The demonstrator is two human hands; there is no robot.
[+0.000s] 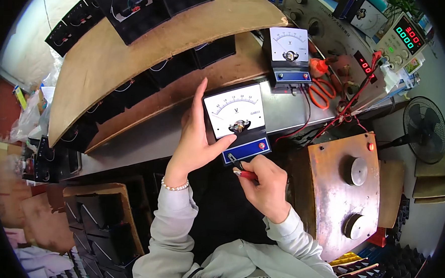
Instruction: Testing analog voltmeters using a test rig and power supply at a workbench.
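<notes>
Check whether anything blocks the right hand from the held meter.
Nothing visible does: the right hand, pinching a red and black item, is at the lower edge of the meter. The left hand holds its left side.

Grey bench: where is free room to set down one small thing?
A bare strip of bench lies between the lower brown board and front edge, left of the left hand. Right end is crowded: second meter, red wires.

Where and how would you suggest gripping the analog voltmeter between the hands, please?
Probably grip the analog voltmeter by its straight left edge, coming from the left, thumb in front: its movement is exposed on the front, and the right hand is at the lower edge of the blue panel.
</notes>
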